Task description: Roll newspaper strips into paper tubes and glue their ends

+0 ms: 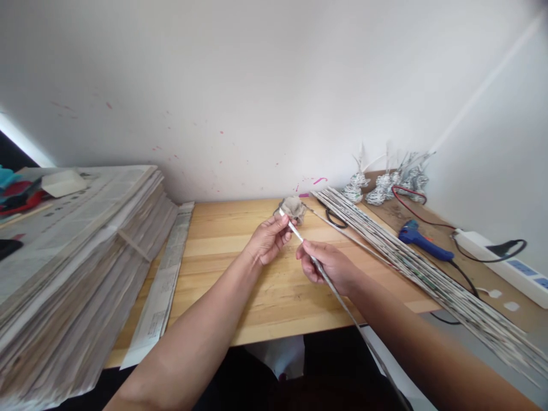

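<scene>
A long, thin rolled newspaper stick (338, 295) slants from over the middle of the table down past the lower right edge of the view. Near its upper end, my left hand (270, 238) pinches it between thumb and fingers. My right hand (327, 264) is closed around it a little lower down. Just beyond my left hand lies a greyish-brown crumpled piece (295, 206), partly hidden by the fingers; I cannot tell its kind. Another thin paper stick (351, 235) runs from beside it towards the right.
A bundle of paper sticks (411, 265) lies at right, over a black looped handle (336, 218). Beyond are a blue glue gun (423, 240), a white power strip (505, 265) and several woven paper figures (379, 188). A tall newspaper stack (103, 251) and paper strips (169, 279) occupy the left.
</scene>
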